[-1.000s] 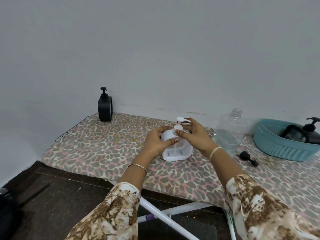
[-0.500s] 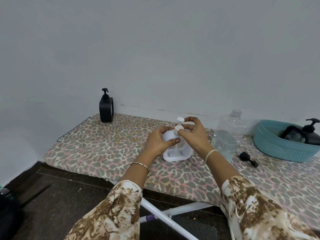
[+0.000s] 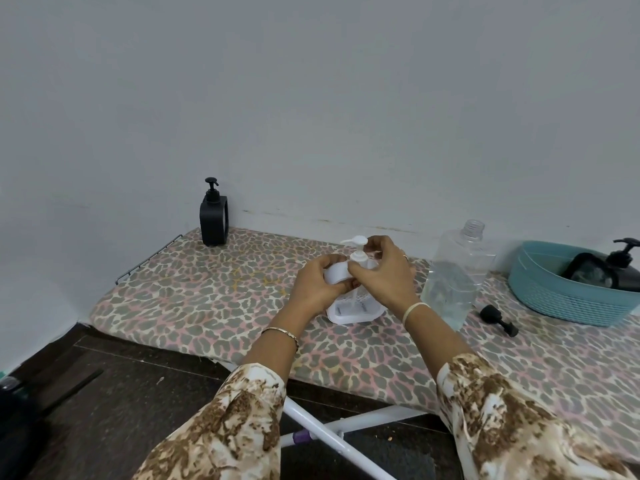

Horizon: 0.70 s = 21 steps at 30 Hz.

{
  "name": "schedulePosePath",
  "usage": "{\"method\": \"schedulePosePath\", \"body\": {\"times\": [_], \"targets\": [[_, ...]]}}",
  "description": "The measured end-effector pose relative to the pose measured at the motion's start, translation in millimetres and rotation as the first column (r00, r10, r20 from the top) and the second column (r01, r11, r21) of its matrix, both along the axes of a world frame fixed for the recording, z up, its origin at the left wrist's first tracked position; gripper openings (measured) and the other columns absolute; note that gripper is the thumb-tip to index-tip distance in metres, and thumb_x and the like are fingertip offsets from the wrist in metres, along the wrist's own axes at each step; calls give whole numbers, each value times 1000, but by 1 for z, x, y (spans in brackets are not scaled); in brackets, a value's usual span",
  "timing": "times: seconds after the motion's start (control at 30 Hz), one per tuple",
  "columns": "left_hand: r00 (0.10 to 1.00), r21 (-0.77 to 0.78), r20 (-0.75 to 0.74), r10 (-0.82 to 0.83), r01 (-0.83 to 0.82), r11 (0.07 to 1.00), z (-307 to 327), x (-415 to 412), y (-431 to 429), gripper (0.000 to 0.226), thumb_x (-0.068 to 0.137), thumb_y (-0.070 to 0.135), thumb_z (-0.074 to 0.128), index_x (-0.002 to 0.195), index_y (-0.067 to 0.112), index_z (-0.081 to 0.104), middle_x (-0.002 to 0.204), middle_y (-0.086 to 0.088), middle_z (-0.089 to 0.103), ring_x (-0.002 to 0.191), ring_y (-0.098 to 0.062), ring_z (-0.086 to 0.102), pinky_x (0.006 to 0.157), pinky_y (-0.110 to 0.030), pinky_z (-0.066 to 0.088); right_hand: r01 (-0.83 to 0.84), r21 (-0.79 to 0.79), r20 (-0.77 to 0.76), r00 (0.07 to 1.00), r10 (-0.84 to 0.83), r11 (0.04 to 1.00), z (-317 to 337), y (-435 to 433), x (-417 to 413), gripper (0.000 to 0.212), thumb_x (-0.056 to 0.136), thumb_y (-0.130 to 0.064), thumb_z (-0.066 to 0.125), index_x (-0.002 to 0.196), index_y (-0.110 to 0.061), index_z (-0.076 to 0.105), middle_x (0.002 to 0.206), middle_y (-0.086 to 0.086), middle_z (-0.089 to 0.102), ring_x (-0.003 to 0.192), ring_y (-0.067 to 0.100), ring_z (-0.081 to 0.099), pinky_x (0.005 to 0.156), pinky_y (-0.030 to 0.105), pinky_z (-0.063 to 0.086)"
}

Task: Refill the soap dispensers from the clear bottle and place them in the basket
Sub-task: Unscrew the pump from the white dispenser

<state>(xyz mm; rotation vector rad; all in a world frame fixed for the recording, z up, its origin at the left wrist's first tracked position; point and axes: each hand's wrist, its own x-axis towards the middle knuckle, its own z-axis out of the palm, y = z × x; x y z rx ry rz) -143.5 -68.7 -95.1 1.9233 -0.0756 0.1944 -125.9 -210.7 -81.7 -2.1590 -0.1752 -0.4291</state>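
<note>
Item: white dispenser (image 3: 353, 308), pump (image 3: 358, 244) fitting, as we judge.
Left grip (image 3: 317, 285) clamps the body, right grip (image 3: 384, 275) pinches the pump; we should hold it upright and twist squarely.

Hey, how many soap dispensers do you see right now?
3. One black dispenser stands far left on the ironing board. The white dispenser is mid-board, gripped by the left hand and right hand. A second black dispenser sits in the teal basket, which may hide more.
</note>
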Motion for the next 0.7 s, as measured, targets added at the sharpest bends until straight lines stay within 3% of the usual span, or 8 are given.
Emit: {"method": "schedulePosePath", "body": {"times": [0.1,0.2,0.27,0.43,0.5,0.6,0.7], "targets": [[1000,10,7,0,0,1000,1,-1,0,50,76,21,82,120,15,61,105,10,61,89,-6,59,74,-14,47,53,-34,4,999,-53,998,1,-2,1,46,57,-62,63,92,-34,51,86,-21,57,92,10,58,90,45,47],[1000,8,-8,5,-4,1000,0,0,0,53,76,21,82,123,14,61,115,2,64,99,-15,63,86,-28,53,-55,8,-31,998,55,998,4,1,-3,43,61,-41,63,102,-34,53,91,-21,59,97,12,59,91,43,47],[1000,7,-11,9,-9,1000,-1,0,0,52,76,20,81,123,15,61,117,0,65,100,-16,63,88,-31,53,-102,23,-26,994,102,995,6,3,-5,48,64,-36,60,111,-34,52,98,-17,60,101,14,58,90,41,48],[1000,0,2,12,-12,1000,-1,-1,-1,51,74,22,83,120,16,61,110,5,63,95,-12,61,83,-24,49,48,-88,4,999,-48,995,5,0,-2,45,66,-57,70,96,-28,54,93,-12,59,91,11,58,85,40,49],[1000,12,5,17,-17,1000,-1,0,-1,55,74,24,83,123,15,61,113,4,63,96,-12,60,82,-23,48,61,-117,-7,998,-62,991,6,-2,-1,39,69,-54,73,89,-26,55,84,-12,60,84,13,60,82,39,50],[1000,31,5,24,-24,999,-3,2,-1,60,73,28,84,126,14,60,119,1,63,99,-15,61,85,-26,50,-41,7,-46,998,41,999,8,-6,-3,29,74,-34,73,100,-23,64,88,-11,65,91,14,64,83,33,52],[1000,39,6,28,-28,999,-4,2,-1,61,73,31,84,127,14,59,122,0,63,104,-17,62,90,-31,52,-123,118,-56,990,130,985,7,-8,-5,40,76,-27,71,113,-32,59,100,-17,64,101,10,61,90,33,51]]}}
